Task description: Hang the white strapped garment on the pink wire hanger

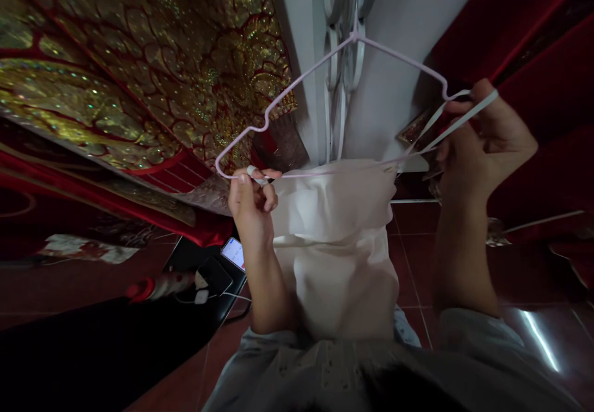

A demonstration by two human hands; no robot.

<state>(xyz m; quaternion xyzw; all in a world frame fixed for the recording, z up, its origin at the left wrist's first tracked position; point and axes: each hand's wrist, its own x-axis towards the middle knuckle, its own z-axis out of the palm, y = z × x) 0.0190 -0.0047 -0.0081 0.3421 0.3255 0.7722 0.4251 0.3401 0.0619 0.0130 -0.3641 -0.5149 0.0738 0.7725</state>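
A pale pink wire hanger hangs in front of me with its hook up by a white post. A white garment droops from the hanger's bottom bar. My left hand is closed, pinching a white strap against the hanger's left lower corner. My right hand is closed on a white ribbon strap at the hanger's right shoulder notch, pulling it taut.
A red and gold sequinned garment hangs at the left. On the dark red tiled floor lie a lit phone, a charger with cable and a red-handled tool. Red fabric fills the right.
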